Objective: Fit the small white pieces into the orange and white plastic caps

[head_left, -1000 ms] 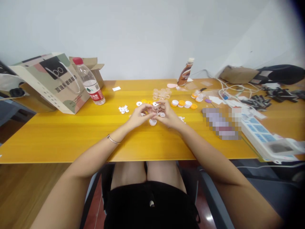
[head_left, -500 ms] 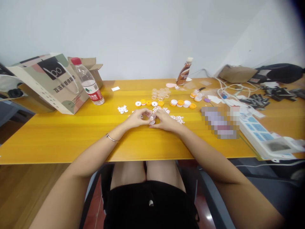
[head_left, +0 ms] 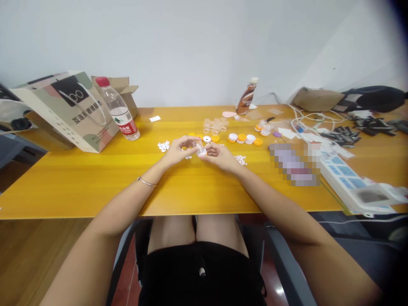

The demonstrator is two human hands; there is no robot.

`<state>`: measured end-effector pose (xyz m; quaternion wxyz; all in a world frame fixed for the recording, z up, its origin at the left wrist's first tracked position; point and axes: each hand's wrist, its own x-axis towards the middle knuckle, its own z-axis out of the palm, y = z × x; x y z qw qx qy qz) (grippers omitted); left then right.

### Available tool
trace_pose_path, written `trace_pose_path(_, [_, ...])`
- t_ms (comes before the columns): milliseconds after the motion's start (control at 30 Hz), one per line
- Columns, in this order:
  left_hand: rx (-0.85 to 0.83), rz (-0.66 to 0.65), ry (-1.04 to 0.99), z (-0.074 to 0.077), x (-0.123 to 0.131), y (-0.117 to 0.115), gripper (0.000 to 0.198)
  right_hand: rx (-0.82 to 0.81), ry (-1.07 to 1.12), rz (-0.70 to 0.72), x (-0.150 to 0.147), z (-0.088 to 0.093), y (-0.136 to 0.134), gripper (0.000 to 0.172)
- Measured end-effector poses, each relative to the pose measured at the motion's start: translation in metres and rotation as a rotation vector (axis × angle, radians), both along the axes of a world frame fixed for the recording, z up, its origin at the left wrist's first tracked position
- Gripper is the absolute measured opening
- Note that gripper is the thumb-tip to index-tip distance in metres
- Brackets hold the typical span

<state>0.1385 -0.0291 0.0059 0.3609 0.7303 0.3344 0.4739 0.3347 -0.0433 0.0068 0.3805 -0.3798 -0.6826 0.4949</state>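
My left hand [head_left: 178, 151] is closed, with its thumb and fingers around a small clear plastic cup [head_left: 196, 145], which is tilted. My right hand [head_left: 222, 158] pinches a small white round piece [head_left: 202, 152] that touches the cup's lower right side. Whether the two are joined, I cannot tell. Just beyond my hands runs a row of orange and white round caps [head_left: 207, 139], partly hidden by my fingers. Small patterned paper pieces [head_left: 240, 160] lie right of my right hand. A little pile of small white pieces [head_left: 163, 146] is left of my left hand.
Several clear cups [head_left: 215, 125] stand behind the cap row, and more orange and white caps [head_left: 241, 138] are to the right. A water bottle [head_left: 123, 117] and paper bag [head_left: 73, 110] stand at left. A brown drink bottle [head_left: 247, 97], cables and a power strip [head_left: 346, 174] are at right.
Both hands have turned and lifted slightly with the clear cup, which now tilts to the left. The white piece under it shows more. My left hand now covers part of the cap row.
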Motion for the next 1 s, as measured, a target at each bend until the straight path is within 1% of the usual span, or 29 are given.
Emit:
trace_pose_path(100, [-0.038,0.035,-0.097,-0.002,0.003,0.0,0.041,-0.088,0.152,-0.024,-0.005,0.0,-0.001,0.033])
trace_pose_path(200, [-0.055,0.062,-0.144,-0.003,0.006,-0.001,0.04,-0.088,0.237,-0.068,-0.009,-0.002,-0.004,0.035])
trace_pose_path(267, [-0.065,0.051,-0.161,-0.002,0.006,-0.002,0.04,-0.084,0.272,-0.085,-0.01,-0.003,-0.005,0.036])
trace_pose_path(367, [-0.113,-0.027,-0.183,0.001,0.004,-0.003,0.041,-0.12,0.327,-0.043,-0.011,-0.001,-0.008,0.032])
trace_pose_path(500, [-0.198,-0.192,-0.252,0.003,0.0,-0.005,0.042,-0.259,0.428,0.084,-0.012,0.002,-0.012,0.028])
trace_pose_path(567, [-0.227,-0.261,-0.272,0.004,0.0,-0.005,0.042,-0.274,0.437,0.095,-0.012,0.002,-0.012,0.028])
trace_pose_path(600, [-0.228,-0.275,-0.269,0.005,0.0,-0.005,0.043,-0.253,0.432,0.077,-0.013,0.002,-0.011,0.028])
trace_pose_path(667, [-0.202,-0.238,-0.243,0.005,0.003,-0.005,0.045,-0.178,0.407,0.009,-0.014,0.001,-0.009,0.028])
trace_pose_path(733, [-0.162,-0.126,-0.198,0.004,0.005,-0.004,0.044,-0.107,0.363,-0.054,-0.014,-0.002,-0.006,0.03])
trace_pose_path(800, [-0.145,-0.035,-0.161,0.004,0.007,-0.004,0.04,-0.087,0.322,-0.078,-0.013,-0.004,-0.005,0.031])
trace_pose_path(833, [-0.143,-0.025,-0.152,0.005,0.007,-0.004,0.038,-0.104,0.315,-0.07,-0.013,-0.005,-0.005,0.031])
trace_pose_path(900, [-0.144,-0.084,-0.147,0.008,0.005,-0.006,0.035,-0.177,0.329,-0.015,-0.012,-0.005,-0.006,0.027])
trace_pose_path(1000, [-0.15,-0.269,-0.155,0.015,0.0,-0.01,0.033,-0.29,0.37,0.093,-0.012,-0.003,-0.008,0.027])
